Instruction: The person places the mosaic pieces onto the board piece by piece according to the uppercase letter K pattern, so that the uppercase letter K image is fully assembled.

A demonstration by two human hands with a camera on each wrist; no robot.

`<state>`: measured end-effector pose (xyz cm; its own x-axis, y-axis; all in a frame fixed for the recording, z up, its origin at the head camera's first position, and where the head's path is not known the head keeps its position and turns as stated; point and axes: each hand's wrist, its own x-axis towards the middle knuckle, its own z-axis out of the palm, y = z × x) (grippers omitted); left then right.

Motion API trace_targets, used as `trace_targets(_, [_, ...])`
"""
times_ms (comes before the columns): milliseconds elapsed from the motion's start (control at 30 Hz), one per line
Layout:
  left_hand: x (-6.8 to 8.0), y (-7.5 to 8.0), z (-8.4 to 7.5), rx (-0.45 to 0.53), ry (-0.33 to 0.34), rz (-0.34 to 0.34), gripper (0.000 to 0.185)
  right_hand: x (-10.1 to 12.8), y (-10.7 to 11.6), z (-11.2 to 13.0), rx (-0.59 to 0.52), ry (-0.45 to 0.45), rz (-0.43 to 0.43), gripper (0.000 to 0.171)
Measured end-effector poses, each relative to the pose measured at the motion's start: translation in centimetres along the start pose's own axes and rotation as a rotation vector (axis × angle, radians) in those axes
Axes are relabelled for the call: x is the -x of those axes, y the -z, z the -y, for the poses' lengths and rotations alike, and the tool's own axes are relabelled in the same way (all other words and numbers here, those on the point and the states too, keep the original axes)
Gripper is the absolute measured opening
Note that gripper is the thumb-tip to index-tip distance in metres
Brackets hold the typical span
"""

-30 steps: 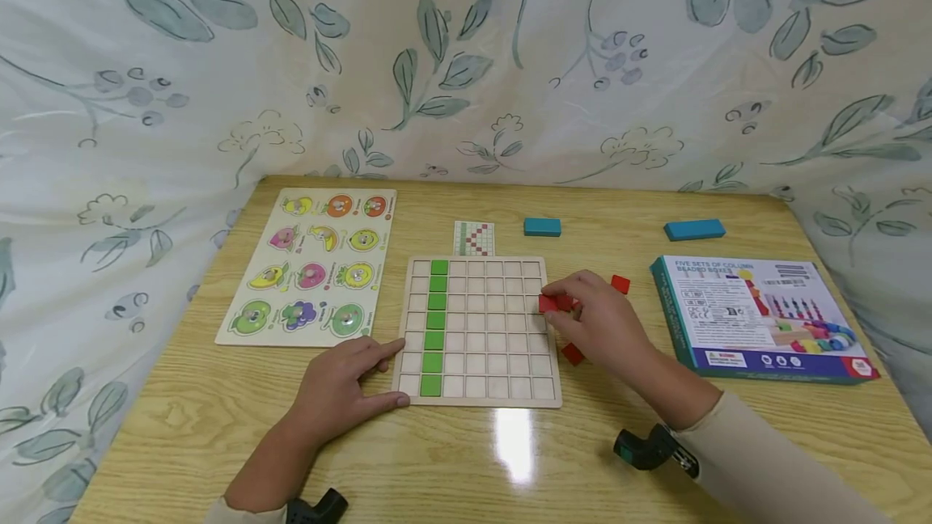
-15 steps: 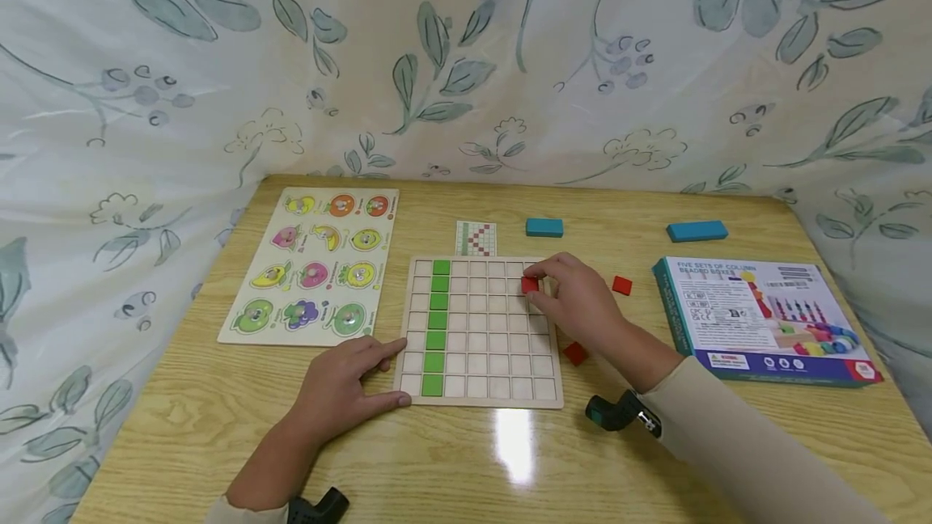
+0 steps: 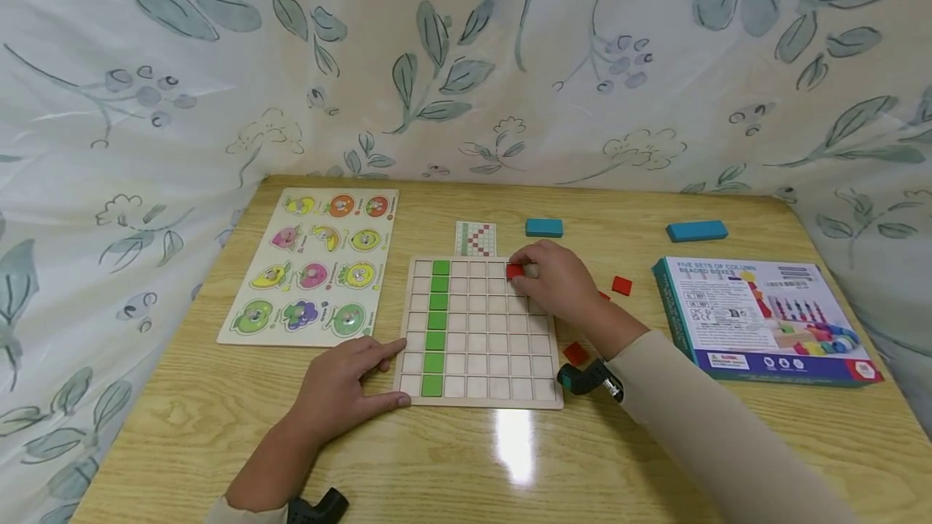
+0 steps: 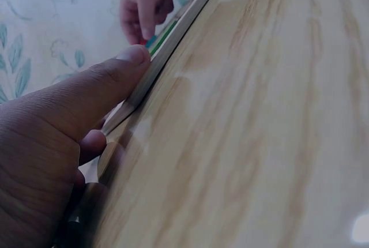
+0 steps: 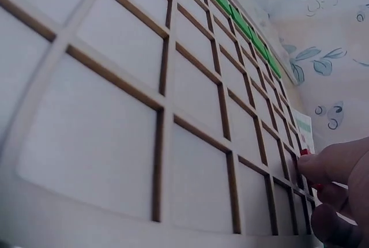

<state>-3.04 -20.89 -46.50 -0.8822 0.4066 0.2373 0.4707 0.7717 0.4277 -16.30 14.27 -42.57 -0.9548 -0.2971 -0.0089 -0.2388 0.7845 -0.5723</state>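
head view shows the grid board point(image 3: 476, 330) mid-table, the left hand point(image 3: 342, 386) lying flat at its near left corner, the right hand point(image 3: 557, 281) pinching a red tile point(image 3: 514, 271) over the far-right cells, likely needing lowering squarely into one.

Head camera sits high, looking forward and down across the whole table point(image 3: 218, 427) to the leaf-print cloth point(image 3: 466, 63) behind, at a middling range. Left wrist view lies almost flat on the tabletop, very close, sighting along the near edge of the grid board point(image 4: 173, 34) past the left hand point(image 4: 63, 138) to the right hand point(image 4: 147, 3) far off. Right wrist view skims just above the grid board point(image 5: 173, 115), facing the row of green tiles point(image 5: 242, 26). All three share that board.
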Motion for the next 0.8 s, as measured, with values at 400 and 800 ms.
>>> trace_targets(400, [0.1,0.1,0.0,0.000,-0.002,-0.006,0.074,-1.1,0.0,-0.1,-0.027,-0.041,0.022,0.026])
trace_targets(800, [0.1,0.0,0.2,0.005,-0.008,-0.012,0.074,-1.5,-0.1,0.1,-0.041,-0.091,0.035,0.027])
